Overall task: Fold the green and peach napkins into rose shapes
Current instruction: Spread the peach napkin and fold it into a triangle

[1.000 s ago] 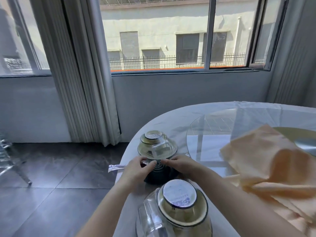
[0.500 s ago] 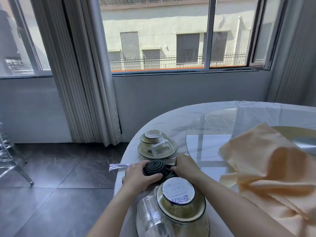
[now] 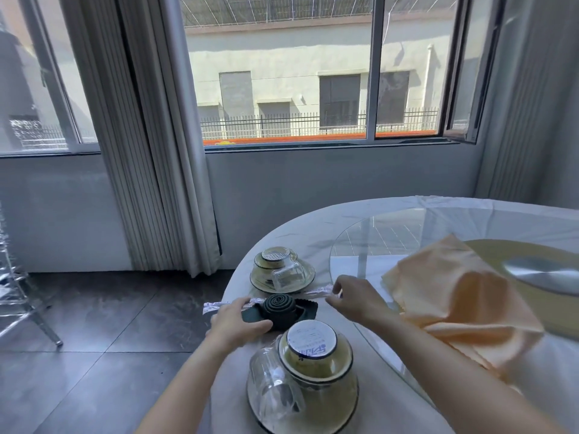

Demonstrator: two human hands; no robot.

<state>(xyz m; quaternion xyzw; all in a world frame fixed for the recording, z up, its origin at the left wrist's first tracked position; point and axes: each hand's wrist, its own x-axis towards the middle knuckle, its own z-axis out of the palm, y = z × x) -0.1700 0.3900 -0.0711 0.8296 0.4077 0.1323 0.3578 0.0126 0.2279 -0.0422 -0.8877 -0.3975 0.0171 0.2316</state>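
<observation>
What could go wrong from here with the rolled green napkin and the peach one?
The green napkin rose is gripped only by the left hand; once released, its coil might loosen. It lies close to the near bowl and glass by the table edge, so a careless move could knock them.

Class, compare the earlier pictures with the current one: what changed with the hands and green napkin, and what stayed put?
The right hand let go of the green napkin and drew away rightward, leaving the rolled rose uncovered. The left hand still holds its left side. The peach napkin, near bowl and far bowl stayed put.
</observation>
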